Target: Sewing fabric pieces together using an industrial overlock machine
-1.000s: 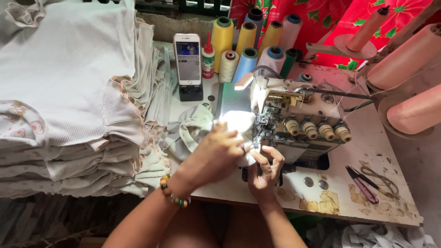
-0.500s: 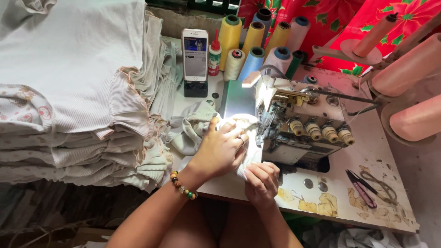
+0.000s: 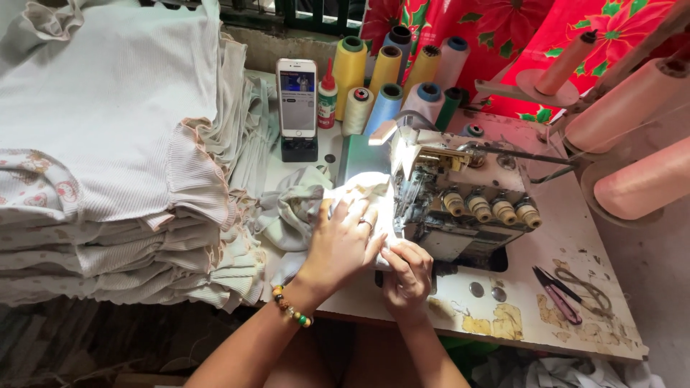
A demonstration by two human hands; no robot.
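Left hand (image 3: 343, 244) lies flat, fingers spread, palm down on the pale white-and-grey knit fabric piece (image 3: 305, 205), pressing it to the table just left of the machine's lit needle area. Right hand (image 3: 407, 273) sits lower, fingers curled and pinching the near edge of the same fabric, just in front of the machine. Beaded bracelet (image 3: 291, 309) on the left wrist, ring on one left finger. Fabric bunches leftward from the hands, touching the worn off-white overlock sewing machine (image 3: 460, 197) with its row of round tension knobs. Right of the machine, on the stained cream worktable (image 3: 575, 338), small purple-handled thread snips (image 3: 557, 294) beside looped metal scissors (image 3: 586, 287). Behind the fabric, a white smartphone (image 3: 297, 97) upright in a black stand, a small red-capped bottle (image 3: 328, 100) next to it, then a cluster of yellow, blue and cream thread cones (image 3: 392, 82). Large peach thread cones (image 3: 632, 144) at far right. Tall stack of folded white ribbed garments (image 3: 108, 151) at left.
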